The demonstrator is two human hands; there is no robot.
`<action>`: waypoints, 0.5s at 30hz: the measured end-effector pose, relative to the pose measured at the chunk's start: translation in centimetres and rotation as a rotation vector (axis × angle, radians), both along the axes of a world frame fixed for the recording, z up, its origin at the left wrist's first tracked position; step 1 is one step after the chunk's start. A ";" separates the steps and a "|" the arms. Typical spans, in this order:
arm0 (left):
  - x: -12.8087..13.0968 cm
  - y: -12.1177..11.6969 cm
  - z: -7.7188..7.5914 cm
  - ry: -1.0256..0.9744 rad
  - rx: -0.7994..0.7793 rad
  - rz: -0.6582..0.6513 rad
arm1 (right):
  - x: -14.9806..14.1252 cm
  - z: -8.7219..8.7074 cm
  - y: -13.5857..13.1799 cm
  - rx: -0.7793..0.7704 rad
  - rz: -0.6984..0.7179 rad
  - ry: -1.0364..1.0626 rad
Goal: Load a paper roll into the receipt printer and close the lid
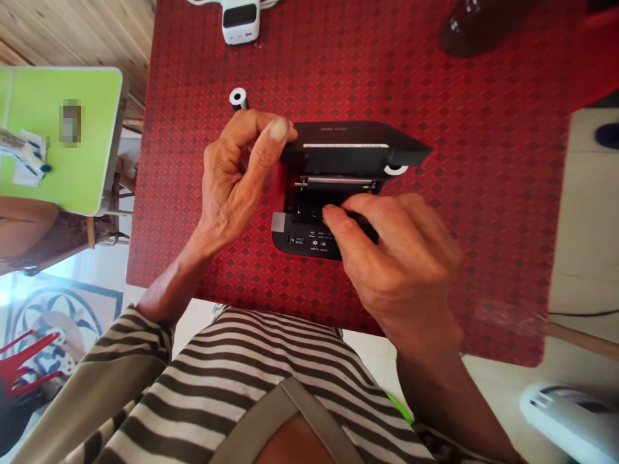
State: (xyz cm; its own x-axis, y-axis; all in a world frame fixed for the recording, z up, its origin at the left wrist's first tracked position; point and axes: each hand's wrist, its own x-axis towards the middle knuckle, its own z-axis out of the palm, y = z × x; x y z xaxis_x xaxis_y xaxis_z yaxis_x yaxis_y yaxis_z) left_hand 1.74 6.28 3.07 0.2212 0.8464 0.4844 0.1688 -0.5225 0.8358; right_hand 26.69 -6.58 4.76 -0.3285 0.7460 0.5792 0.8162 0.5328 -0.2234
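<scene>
A small black printer (338, 135) with its lid raised stands on the red patterned tablecloth. My left hand (242, 174) pinches the left corner of the lid between thumb and fingers. Inside the open body a metal roller bar (336, 182) crosses the bay, and small buttons (315, 243) sit on the front panel. My right hand (396, 251) reaches over the bay with thumb and index finger nearly together; whatever they pinch is hidden. Part of a white ring (396, 170) shows under the lid's right side. Behind my left hand stands a roll with a white end (238, 98).
A white power bank-like device (240, 22) with a dark screen lies at the table's far edge. A dark bottle-like object (474, 29) is at the far right. To the left is a green table (91, 174), with a person's arm (29, 225) beside it.
</scene>
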 end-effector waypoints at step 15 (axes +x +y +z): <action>-0.3 -6.0 -4.1 0.029 -0.210 0.058 | -0.1 0.0 -1.4 -0.060 -0.008 -0.074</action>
